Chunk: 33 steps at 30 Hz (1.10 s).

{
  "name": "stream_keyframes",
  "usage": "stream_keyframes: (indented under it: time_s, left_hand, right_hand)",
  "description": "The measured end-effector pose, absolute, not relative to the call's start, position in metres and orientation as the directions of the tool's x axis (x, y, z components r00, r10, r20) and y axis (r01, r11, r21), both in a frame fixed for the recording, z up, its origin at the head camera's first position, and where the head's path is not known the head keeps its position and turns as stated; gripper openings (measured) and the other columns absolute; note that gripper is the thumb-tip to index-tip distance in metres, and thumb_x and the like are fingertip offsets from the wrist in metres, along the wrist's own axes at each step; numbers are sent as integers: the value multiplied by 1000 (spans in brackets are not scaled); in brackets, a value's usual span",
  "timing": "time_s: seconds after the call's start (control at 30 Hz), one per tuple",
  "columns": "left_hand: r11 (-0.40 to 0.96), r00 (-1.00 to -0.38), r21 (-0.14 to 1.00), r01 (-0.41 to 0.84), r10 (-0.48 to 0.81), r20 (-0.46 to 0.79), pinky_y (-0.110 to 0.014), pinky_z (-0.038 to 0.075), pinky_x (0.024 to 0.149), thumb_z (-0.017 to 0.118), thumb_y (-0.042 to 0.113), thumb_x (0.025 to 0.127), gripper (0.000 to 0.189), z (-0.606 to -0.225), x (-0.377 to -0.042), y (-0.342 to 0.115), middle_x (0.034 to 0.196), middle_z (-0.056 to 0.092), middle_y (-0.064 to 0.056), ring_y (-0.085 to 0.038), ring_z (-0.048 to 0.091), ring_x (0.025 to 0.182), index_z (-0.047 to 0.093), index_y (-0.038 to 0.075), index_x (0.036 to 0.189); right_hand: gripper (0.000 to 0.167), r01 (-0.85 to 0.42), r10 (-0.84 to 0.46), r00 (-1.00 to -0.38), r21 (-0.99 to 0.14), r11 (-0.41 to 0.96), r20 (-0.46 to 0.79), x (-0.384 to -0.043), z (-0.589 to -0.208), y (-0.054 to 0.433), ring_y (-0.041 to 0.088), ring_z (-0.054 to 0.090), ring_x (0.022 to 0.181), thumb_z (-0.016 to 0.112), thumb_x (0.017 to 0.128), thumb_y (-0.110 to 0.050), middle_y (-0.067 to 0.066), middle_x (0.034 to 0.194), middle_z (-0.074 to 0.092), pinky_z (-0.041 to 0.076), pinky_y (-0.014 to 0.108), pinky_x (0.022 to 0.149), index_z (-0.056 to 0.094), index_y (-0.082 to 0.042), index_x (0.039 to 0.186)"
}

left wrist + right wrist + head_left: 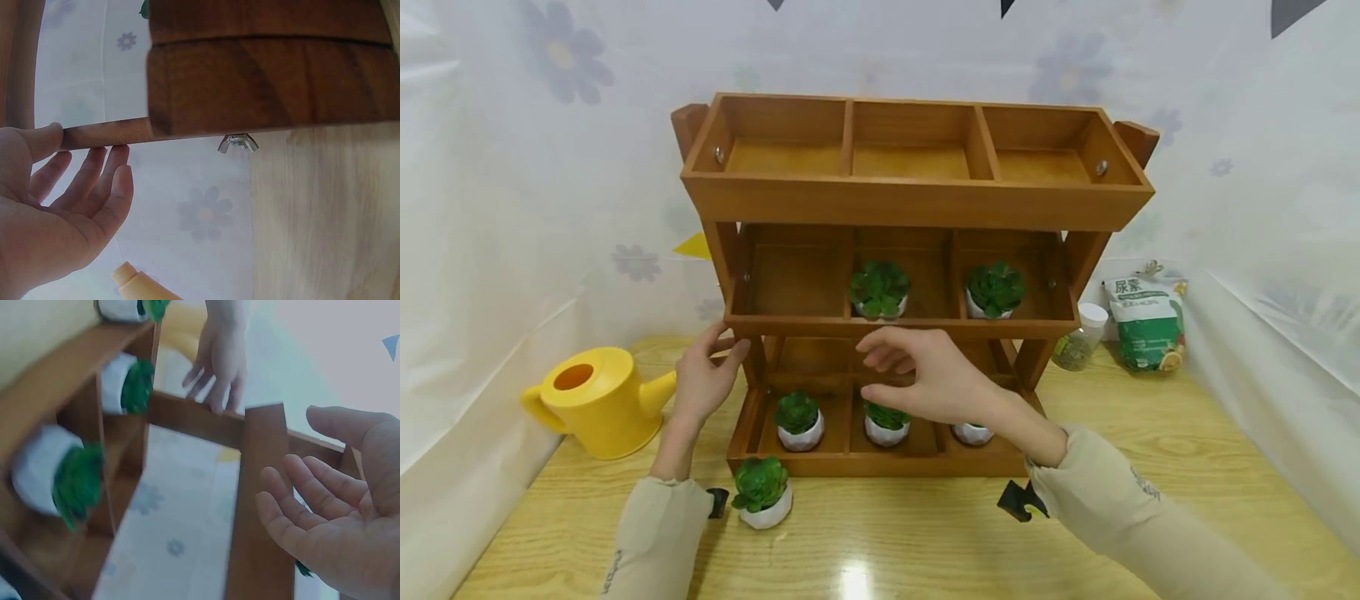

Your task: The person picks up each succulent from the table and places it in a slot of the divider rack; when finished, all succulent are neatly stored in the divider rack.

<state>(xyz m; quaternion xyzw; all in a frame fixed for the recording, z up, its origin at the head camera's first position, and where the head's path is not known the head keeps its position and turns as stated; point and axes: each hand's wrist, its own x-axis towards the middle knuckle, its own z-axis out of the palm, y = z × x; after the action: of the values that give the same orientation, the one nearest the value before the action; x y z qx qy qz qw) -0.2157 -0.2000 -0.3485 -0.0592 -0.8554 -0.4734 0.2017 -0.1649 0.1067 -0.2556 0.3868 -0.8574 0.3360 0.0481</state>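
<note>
A brown wooden three-tier plant stand point(917, 208) stands on the table, each tier split into three compartments. My left hand point(706, 375) holds the stand's left leg point(106, 132), thumb on one face and fingertips against another. My right hand point(928, 375) hovers before the lower tiers with thumb and fingers parted, holding nothing. Potted succulents sit in the middle compartment point(880, 287) and right compartment point(996, 287) of the second tier. The bottom tier holds a left succulent point(799, 421), a middle succulent point(886, 423) and a right white pot point(972, 433), the last two partly hidden by my right hand and arm.
Another potted succulent point(762, 492) is on the table before the stand's left corner. A yellow watering can point(606, 404) is at the left, spout toward my left hand. At the right are a white-lidded jar point(1078, 337) and a green-and-white bag point(1147, 325). A wing nut point(237, 142) projects from the stand's side.
</note>
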Motion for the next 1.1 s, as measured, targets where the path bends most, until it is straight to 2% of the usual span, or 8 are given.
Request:
stream_keyframes:
  time_s: [0.3,0.47,0.63,0.73,0.87,1.1]
  left_hand:
    - [544,-915,791,281,-97,392,-56,51,83,57,20,97,44,-348,-215,-200,118,61,-29,-45,63,99,51,5,138]
    - [548,-911,785,290,-94,402,-55,52,83,57,19,97,44,-350,-216,-201,118,61,-28,-43,64,100,51,6,138]
    - [561,-916,780,279,-89,391,-56,52,82,56,21,98,46,-349,-215,-201,118,61,-29,-45,64,97,48,6,141]
    - [563,-922,782,265,-90,378,-56,51,83,56,22,98,47,-348,-214,-201,118,61,-29,-46,64,97,48,6,141]
    - [563,-925,786,258,-92,369,-55,51,84,56,21,98,46,-347,-213,-201,119,61,-29,-45,64,98,48,7,141]
    - [569,-917,776,272,-90,388,-55,51,83,57,21,98,46,-346,-213,-201,118,61,-29,-45,64,97,49,6,141]
  right_hand:
    - [37,-611,-648,-713,-690,388,268,-146,-303,84,10,62,92,74,86,-20,-3,102,67,52,26,76,62,-12,120]
    - [34,-546,-660,-715,-774,322,230,-139,-330,71,7,63,90,73,86,-18,-1,100,67,54,27,79,63,-12,117]
    - [32,-476,-655,-736,-819,321,171,-134,-355,58,17,65,92,73,86,-19,7,102,68,54,30,80,63,-11,116]
    - [33,-452,-656,-741,-830,327,145,-133,-370,52,20,65,91,74,85,-16,11,103,68,54,27,79,63,-6,115]
    - [36,-441,-655,-747,-824,356,117,-131,-387,43,13,64,90,75,84,-17,11,104,67,52,22,77,63,-4,115]
    - [52,-507,-688,-720,-745,434,89,-125,-397,28,9,60,108,75,84,-26,3,118,66,49,21,88,58,-4,127]
